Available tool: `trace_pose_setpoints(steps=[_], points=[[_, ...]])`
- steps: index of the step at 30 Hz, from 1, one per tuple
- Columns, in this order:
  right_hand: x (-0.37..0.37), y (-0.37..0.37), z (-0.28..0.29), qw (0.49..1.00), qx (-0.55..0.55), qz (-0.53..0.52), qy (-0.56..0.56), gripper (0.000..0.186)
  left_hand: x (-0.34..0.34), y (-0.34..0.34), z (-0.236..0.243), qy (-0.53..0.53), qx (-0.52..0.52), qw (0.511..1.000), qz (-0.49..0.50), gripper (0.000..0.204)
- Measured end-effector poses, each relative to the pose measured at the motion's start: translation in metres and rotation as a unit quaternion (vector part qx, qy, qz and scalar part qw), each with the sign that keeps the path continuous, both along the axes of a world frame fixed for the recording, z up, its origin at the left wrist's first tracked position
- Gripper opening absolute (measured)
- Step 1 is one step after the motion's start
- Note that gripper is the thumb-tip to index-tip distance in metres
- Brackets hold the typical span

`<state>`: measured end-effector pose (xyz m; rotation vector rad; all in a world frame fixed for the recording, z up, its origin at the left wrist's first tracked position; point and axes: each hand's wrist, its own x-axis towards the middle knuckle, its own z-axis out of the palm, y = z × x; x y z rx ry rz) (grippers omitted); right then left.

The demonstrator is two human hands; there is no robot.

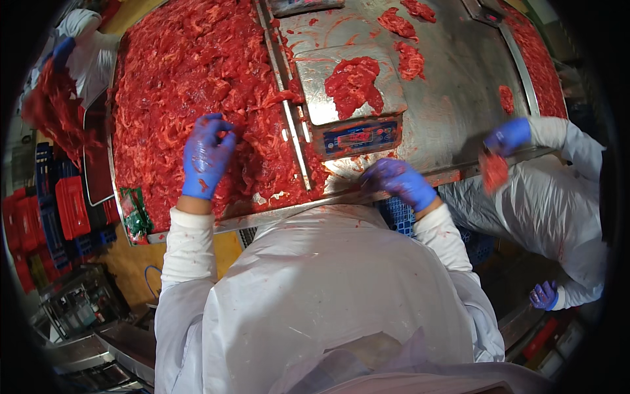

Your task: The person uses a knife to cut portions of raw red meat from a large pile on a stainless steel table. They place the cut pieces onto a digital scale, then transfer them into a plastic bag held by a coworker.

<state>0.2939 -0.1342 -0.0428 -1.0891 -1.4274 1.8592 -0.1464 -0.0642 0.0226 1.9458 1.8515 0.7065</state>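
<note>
My left hand (209,161), in a blue glove smeared with red, is above the large heap of raw red meat (190,72) in the metal tray. Its fingers are bent and apart, with no piece seen in them. My right hand (403,182), also blue-gloved, hovers by the table's front edge, just below the scale display (361,136). Its fingers are loosely bent, and nothing shows in them. A flat piece of raw meat (355,85) lies on the scale's steel plate (313,75).
Loose meat pieces (411,60) lie on the steel table (453,85). A green packet (134,213) sits at the tray's near left corner. At right a co-worker's gloved hand (508,136) holds meat; another person at far left lifts a large clump (56,108). Red crates (72,207) stand left.
</note>
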Motion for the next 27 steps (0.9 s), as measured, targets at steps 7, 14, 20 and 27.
trace_pose_setpoints(steps=[7,14,20,27], points=[[0.014,0.038,0.061,0.972,-0.079,-0.194,0.104,0.029,0.134,0.020,0.027,-0.095,0.061,0.981,-0.156,0.015],[-0.004,0.050,0.009,0.982,-0.155,-0.059,0.092,0.032,0.169,0.042,-0.030,0.133,0.032,0.955,-0.263,0.018],[0.009,0.059,0.020,0.984,-0.158,-0.017,0.080,0.038,0.164,0.046,-0.029,0.042,0.062,0.968,-0.241,0.020],[-0.017,0.074,0.025,0.980,-0.192,-0.054,0.026,0.032,0.150,0.038,-0.044,0.046,0.070,0.962,-0.261,0.016]])
